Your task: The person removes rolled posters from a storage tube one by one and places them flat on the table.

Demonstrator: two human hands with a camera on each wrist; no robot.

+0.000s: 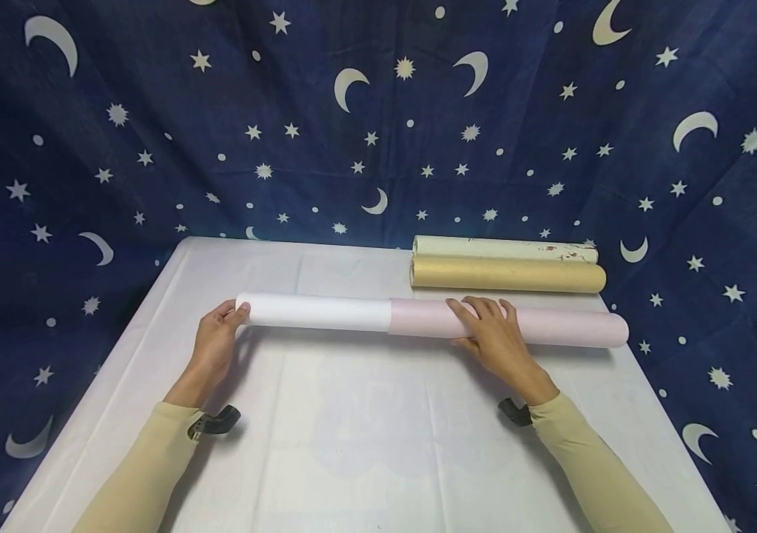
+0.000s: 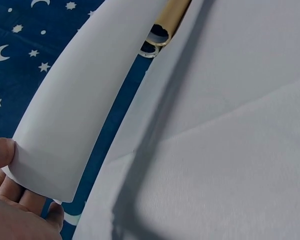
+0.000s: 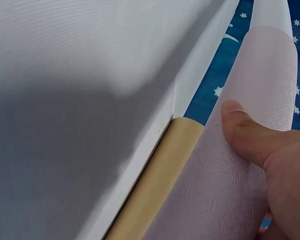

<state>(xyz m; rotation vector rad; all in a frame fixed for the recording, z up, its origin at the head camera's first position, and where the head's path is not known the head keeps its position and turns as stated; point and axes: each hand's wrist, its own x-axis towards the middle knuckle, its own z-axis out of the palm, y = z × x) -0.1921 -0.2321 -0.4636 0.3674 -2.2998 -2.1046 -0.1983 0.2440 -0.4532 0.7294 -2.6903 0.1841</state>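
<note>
the grip of the left hand [image 1: 214, 340] pinches the white end [image 1: 318, 312] of the roll [image 1: 571, 326], thumb on its near face and the other fingers behind the edge; the right hand [image 1: 501, 344] clasps the pink part, fingers spread over the top and thumb on the near side. both arms reach forward from the near edge, the left angled rightward, the right angled leftward, the hands well apart. the roll lies crosswise between them over the tabletop [image 1: 351, 414], its shadow falling apart from its left end. it is long and smooth-sided, plain white at left, then pale pink with a fine crinkled texture; the pink is wider and begins at a clean edge. just beyond, a gold roll [image 1: 507, 274] lies beside a cream roll [image 1: 505, 249] with a small print at its right end.
</note>
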